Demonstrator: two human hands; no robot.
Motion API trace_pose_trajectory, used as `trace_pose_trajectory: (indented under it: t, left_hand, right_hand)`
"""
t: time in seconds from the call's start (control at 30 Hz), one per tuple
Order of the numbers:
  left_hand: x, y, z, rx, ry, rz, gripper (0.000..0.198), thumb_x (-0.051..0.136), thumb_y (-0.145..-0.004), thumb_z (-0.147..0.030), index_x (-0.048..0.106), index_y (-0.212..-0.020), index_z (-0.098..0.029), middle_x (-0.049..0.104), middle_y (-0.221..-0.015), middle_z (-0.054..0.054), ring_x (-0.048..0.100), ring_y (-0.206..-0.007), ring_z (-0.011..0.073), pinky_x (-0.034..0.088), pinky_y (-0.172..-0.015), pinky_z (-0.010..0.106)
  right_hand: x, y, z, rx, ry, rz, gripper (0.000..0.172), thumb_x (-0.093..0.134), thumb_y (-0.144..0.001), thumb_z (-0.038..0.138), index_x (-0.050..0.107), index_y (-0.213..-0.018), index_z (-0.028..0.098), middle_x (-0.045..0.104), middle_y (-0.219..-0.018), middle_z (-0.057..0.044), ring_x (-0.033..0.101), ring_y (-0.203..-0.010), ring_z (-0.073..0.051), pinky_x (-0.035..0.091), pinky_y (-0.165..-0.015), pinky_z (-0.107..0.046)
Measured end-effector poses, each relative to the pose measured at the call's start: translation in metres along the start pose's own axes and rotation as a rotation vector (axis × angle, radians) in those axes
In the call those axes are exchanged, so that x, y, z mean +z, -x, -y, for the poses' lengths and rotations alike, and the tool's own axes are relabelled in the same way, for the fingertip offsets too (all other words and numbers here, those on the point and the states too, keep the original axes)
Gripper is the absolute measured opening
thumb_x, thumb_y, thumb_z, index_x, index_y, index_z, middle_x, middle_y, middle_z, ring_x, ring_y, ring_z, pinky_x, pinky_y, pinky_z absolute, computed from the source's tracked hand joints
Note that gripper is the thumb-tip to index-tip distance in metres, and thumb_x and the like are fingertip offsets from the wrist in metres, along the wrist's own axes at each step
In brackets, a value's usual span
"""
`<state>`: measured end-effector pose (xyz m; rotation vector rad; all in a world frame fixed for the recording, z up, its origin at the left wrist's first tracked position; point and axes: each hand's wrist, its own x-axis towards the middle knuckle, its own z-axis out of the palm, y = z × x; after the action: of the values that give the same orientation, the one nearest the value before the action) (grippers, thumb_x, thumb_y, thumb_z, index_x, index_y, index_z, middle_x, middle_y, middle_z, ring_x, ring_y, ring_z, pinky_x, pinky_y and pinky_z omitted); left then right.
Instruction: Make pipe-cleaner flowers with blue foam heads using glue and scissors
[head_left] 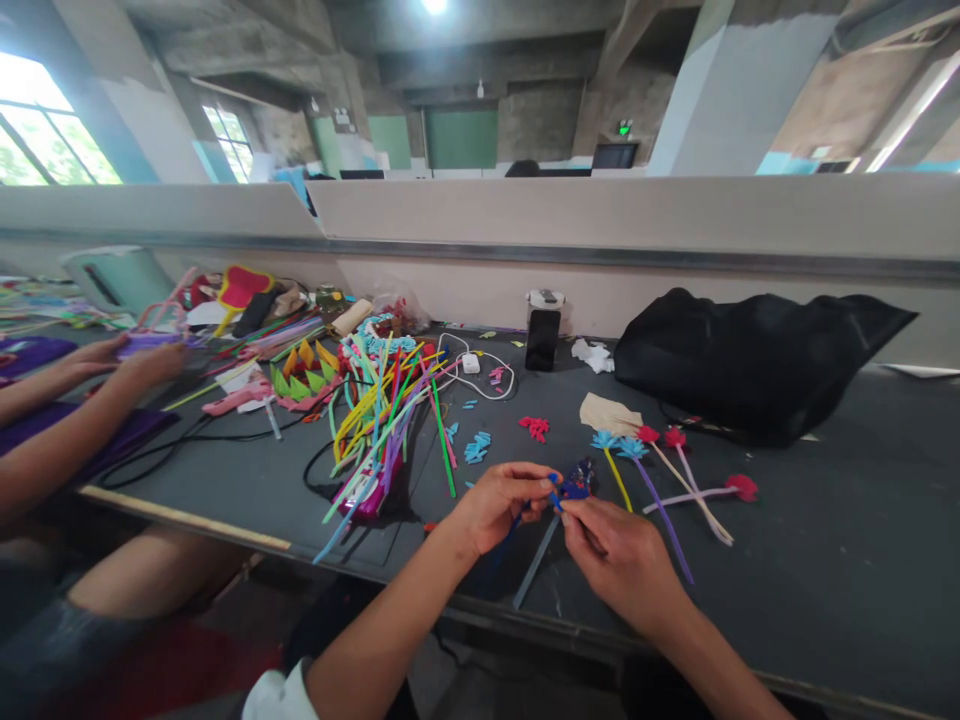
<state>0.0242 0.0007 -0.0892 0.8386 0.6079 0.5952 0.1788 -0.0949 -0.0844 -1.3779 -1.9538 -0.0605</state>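
One blue strip is pinched by left hand and right hand, fingers nearly closed, near counter's front edge; pinch should be kept light.

Left hand, right hand close together, both apparently pinching

Lower centre: left hand and right hand, both pinching a small blue piece. Right of centre, on a dark desk: blue and red stemmed flowers, black bag above. Left of centre: multicoloured stems, heaped.
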Motion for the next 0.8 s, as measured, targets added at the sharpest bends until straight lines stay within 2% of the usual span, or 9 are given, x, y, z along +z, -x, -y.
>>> trace_pose_trajectory:
  t: [0.17,0.37,0.57,0.8]
  left_hand:
    - [0.003,0.001,0.002,0.114,-0.143,-0.054,0.031,0.084,-0.058,-0.031,0.075,-0.080,-0.010,0.059,-0.057,0.000,0.043,-0.050,0.0066,0.026,-0.050,0.023]
    - [0.007,0.004,0.008,0.113,-0.341,-0.043,0.041,0.081,-0.062,-0.044,0.074,-0.084,-0.010,0.060,-0.064,0.000,0.040,-0.051,0.0058,0.025,-0.049,0.023]
    - [0.014,0.007,0.009,0.074,-0.329,-0.023,0.040,0.079,-0.064,-0.045,0.070,-0.082,-0.011,0.052,-0.061,-0.003,0.033,-0.047,0.0037,0.020,-0.047,0.022]
    - [0.020,0.010,0.006,0.111,-0.414,-0.042,0.043,0.073,-0.068,-0.049,0.072,-0.086,-0.010,0.058,-0.065,0.000,0.035,-0.051,0.0061,0.022,-0.049,0.023]
  right_hand:
    - [-0.004,0.001,-0.003,0.022,0.033,0.006,0.022,0.046,-0.092,0.020,0.067,-0.087,0.019,0.065,-0.067,0.000,0.060,-0.059,-0.011,0.043,-0.059,-0.021]
    - [-0.011,0.001,-0.013,0.168,0.016,-0.061,0.019,0.049,-0.092,0.025,0.068,-0.090,0.022,0.072,-0.080,0.000,0.067,-0.068,-0.012,0.048,-0.064,-0.021]
    - [-0.013,-0.001,-0.016,0.233,-0.006,-0.069,0.019,0.049,-0.091,0.027,0.067,-0.088,0.022,0.073,-0.081,0.000,0.068,-0.070,-0.013,0.049,-0.067,-0.022]
    - [-0.008,0.001,-0.018,0.281,0.004,-0.100,0.019,0.050,-0.090,0.029,0.068,-0.088,0.022,0.074,-0.081,-0.001,0.069,-0.070,-0.015,0.050,-0.065,-0.024]
